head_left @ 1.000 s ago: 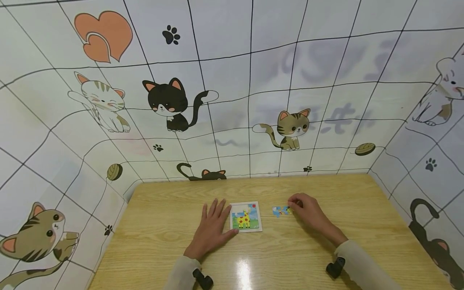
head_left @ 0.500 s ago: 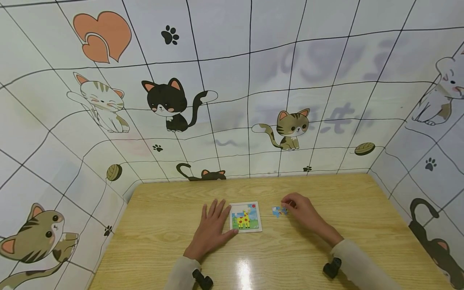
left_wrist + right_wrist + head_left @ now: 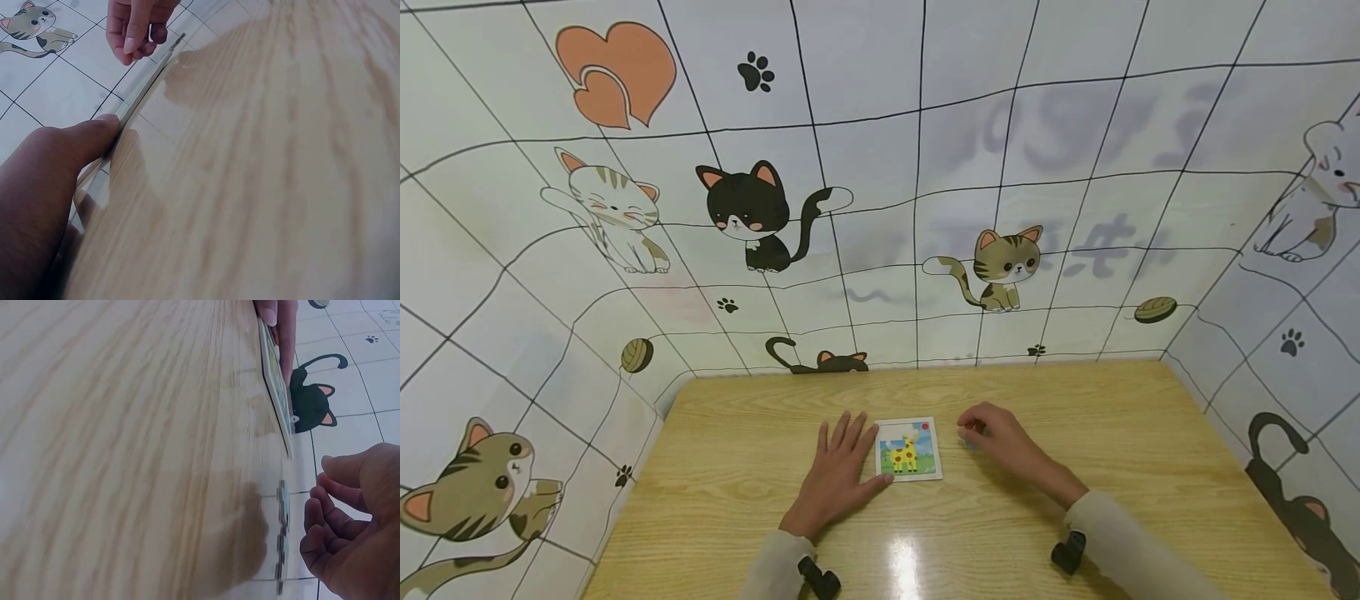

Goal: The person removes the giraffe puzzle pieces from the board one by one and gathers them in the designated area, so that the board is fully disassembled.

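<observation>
The left hand [image 3: 837, 480], released and spread, touches the puzzle board [image 3: 892, 432] just right of it; brace the frame. The right hand [image 3: 1000, 437], loosely curled, visibly grasps nothing above the loose pieces [image 3: 284, 509]; pinch by edges.

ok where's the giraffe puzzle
In the head view, the giraffe puzzle lies on the table between the right hand and the left hand, which touches it.

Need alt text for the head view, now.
A person's left hand lies spread on a light wood-grain table, touching a square, white-framed, partly filled giraffe puzzle. The right hand, to the puzzle's right, mostly hides small blue jigsaw pieces. White, grid-lined walls printed with cartoon cats stand behind.
</observation>
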`<control>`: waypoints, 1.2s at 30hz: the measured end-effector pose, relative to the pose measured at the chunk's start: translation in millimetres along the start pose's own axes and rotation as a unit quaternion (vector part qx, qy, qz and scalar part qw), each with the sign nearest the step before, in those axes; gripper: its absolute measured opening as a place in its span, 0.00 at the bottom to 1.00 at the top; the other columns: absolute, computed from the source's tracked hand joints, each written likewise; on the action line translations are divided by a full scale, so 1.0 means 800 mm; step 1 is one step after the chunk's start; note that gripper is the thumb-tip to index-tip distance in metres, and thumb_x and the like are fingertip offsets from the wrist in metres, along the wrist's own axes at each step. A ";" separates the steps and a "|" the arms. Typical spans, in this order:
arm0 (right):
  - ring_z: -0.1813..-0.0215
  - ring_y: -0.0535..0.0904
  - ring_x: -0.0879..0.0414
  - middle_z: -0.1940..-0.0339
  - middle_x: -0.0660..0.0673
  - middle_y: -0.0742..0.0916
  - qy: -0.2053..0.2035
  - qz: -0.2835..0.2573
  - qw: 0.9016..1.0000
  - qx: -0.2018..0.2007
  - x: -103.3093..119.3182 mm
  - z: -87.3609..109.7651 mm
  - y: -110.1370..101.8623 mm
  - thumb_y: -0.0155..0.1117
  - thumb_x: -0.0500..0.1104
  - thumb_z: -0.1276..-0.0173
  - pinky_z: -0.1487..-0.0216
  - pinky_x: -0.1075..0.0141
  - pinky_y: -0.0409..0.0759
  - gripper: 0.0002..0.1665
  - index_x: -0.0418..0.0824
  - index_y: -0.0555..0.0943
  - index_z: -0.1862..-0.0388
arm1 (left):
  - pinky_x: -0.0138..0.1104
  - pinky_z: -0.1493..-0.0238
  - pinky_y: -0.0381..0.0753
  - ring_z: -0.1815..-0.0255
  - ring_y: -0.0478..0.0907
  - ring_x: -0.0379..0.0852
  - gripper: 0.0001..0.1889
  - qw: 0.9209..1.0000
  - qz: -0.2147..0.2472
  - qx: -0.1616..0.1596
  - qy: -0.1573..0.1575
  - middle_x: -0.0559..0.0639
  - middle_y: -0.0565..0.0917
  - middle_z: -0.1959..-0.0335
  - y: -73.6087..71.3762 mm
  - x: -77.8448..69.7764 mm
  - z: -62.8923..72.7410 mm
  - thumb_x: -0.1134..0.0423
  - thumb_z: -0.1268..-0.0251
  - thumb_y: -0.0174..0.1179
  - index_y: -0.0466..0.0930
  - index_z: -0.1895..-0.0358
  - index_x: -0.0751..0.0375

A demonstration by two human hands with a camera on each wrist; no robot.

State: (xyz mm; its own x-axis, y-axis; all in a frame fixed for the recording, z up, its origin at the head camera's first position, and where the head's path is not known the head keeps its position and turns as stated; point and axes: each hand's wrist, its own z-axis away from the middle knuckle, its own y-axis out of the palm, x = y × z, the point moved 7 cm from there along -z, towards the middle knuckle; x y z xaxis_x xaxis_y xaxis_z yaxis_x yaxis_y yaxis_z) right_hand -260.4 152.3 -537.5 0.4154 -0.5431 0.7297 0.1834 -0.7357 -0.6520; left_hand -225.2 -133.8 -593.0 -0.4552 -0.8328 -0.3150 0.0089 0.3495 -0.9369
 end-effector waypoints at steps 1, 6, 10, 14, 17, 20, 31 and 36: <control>0.58 0.81 0.59 0.55 0.47 0.88 -0.003 -0.001 1.000 0.003 0.003 -0.002 0.002 0.71 0.34 0.21 0.56 0.64 0.83 0.06 0.34 0.89 0.50 | 0.66 0.13 0.34 0.07 0.44 0.62 0.50 1.000 0.001 0.000 0.000 0.57 0.55 0.08 0.000 0.000 0.000 0.22 0.24 0.49 0.60 0.10 0.52; 0.57 0.80 0.59 0.54 0.46 0.88 -0.010 -0.001 1.000 0.018 0.011 -0.010 0.013 0.70 0.35 0.20 0.56 0.63 0.83 0.06 0.35 0.89 0.49 | 0.66 0.13 0.34 0.07 0.44 0.62 0.50 1.000 0.004 -0.002 -0.001 0.57 0.55 0.08 -0.001 0.000 0.000 0.22 0.24 0.49 0.61 0.10 0.52; 0.56 0.81 0.58 0.53 0.46 0.88 -0.008 0.010 0.999 0.034 0.015 -0.017 0.025 0.70 0.36 0.20 0.55 0.62 0.84 0.07 0.35 0.89 0.48 | 0.66 0.13 0.35 0.08 0.44 0.63 0.50 1.000 0.007 -0.006 0.000 0.57 0.55 0.09 -0.002 0.000 0.001 0.22 0.24 0.50 0.61 0.11 0.52; 0.55 0.81 0.57 0.52 0.46 0.88 -0.004 0.019 0.998 0.055 0.021 -0.023 0.035 0.71 0.37 0.21 0.53 0.61 0.84 0.09 0.35 0.89 0.47 | 0.66 0.13 0.35 0.07 0.44 0.62 0.50 1.000 0.008 -0.007 -0.001 0.57 0.55 0.09 -0.002 0.001 0.001 0.22 0.24 0.50 0.61 0.11 0.52; 0.54 0.81 0.56 0.52 0.46 0.88 -0.001 0.023 0.997 0.067 0.026 -0.028 0.040 0.73 0.37 0.22 0.52 0.59 0.84 0.10 0.34 0.89 0.46 | 0.66 0.13 0.34 0.07 0.43 0.61 0.50 1.000 0.004 -0.006 -0.002 0.56 0.55 0.08 0.000 0.003 0.001 0.21 0.24 0.48 0.60 0.10 0.51; 0.53 0.80 0.54 0.53 0.44 0.88 -0.006 0.034 0.996 0.078 0.031 -0.031 0.045 0.74 0.37 0.23 0.51 0.58 0.83 0.11 0.34 0.89 0.46 | 0.66 0.13 0.35 0.07 0.43 0.61 0.51 1.000 -0.001 -0.005 -0.001 0.55 0.54 0.08 0.002 0.004 0.001 0.21 0.24 0.47 0.60 0.10 0.51; 0.58 0.73 0.56 0.57 0.47 0.82 0.006 0.093 0.990 0.103 0.035 -0.043 0.058 0.80 0.41 0.27 0.54 0.60 0.78 0.14 0.37 0.89 0.48 | 0.69 0.14 0.39 0.08 0.46 0.63 0.50 1.000 -0.006 -0.016 0.010 0.57 0.57 0.09 0.001 0.003 0.001 0.21 0.23 0.48 0.62 0.11 0.51; 0.59 0.72 0.56 0.57 0.48 0.80 0.006 0.111 0.988 0.106 0.035 -0.046 0.061 0.82 0.43 0.29 0.56 0.61 0.77 0.17 0.37 0.89 0.47 | 0.67 0.14 0.36 0.07 0.44 0.62 0.50 1.000 -0.006 -0.008 0.006 0.56 0.55 0.09 0.001 0.003 0.000 0.21 0.23 0.46 0.61 0.10 0.51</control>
State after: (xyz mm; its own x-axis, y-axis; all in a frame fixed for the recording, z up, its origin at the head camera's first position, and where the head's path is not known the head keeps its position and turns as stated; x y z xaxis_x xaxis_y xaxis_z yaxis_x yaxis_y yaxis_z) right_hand -272.2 86.2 -541.3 0.4551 -0.6873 0.5662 0.2729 -0.4976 -0.8234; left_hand -226.2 -135.6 -594.7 -0.4666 -0.8312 -0.3023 -0.0107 0.3471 -0.9378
